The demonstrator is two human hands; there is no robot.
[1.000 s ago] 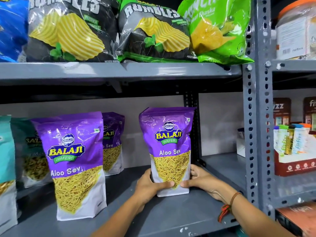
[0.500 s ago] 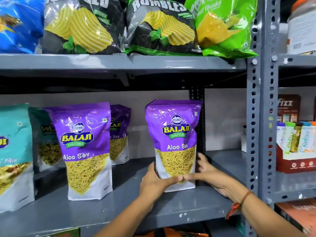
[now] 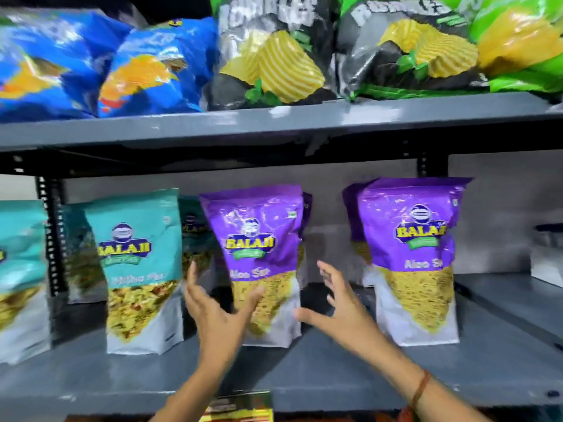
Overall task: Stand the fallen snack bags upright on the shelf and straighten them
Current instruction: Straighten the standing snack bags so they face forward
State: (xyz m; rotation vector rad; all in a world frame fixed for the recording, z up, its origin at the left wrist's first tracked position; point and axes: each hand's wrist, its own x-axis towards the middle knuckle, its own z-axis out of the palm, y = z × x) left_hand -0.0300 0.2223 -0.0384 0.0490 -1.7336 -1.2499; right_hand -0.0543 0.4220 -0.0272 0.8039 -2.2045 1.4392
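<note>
From the head view, our left hand [image 3: 213,312] and right hand [image 3: 338,303] spread open, flanking the middle purple bag [image 3: 259,260], seemingly not gripping it; it stands upright near the shelf [image 3: 304,379] front edge, gaps either side

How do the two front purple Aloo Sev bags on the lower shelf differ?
The middle purple bag leans and stands between the open left hand and right hand; the right purple bag stands straighter with no hand near it. Both share the Balaji design.
</note>
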